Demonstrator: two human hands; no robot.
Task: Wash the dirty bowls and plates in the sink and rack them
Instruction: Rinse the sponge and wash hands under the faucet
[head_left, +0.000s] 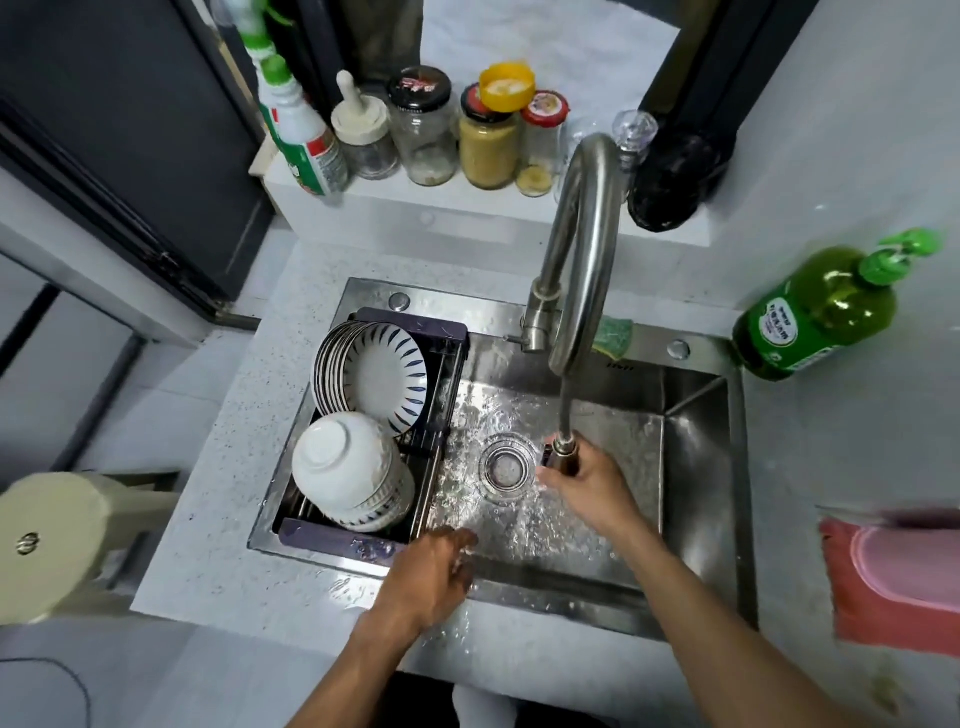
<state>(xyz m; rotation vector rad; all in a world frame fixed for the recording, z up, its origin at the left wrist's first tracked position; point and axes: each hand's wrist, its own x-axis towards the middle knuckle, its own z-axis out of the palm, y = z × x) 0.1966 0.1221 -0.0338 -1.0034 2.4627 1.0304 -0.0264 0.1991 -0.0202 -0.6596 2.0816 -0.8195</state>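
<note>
Broadly, the pale speckled stone tabletop (218, 499) surrounds a rectangular stainless-steel sink (691, 467), whose wet floor glistens around the round metal drain strainer (505, 467). A tall curved brushed-steel faucet (582, 249) arches over the basin, and its pull-out spray head (563, 454) hangs low on a hose beside the drain. A dark rectangular dish rack (457, 343) sits in the sink's left part. In it, a row of white plates with blue dashed rims (382, 374) stands on edge at the far end, and a stack of white bowls (348, 467) lies upside down at the near end, touching the plates. A green pump bottle of dish soap (815, 312) stands on the tabletop at the sink's far right corner, and a green scouring sponge (613, 335) lies on the rim behind the faucet. The person's right hand (587, 488) curls its grip around the spray head. The left hand (436, 571) hovers over the sink's near edge just beside the rack, its grip loosely spread and holding nothing.
</note>
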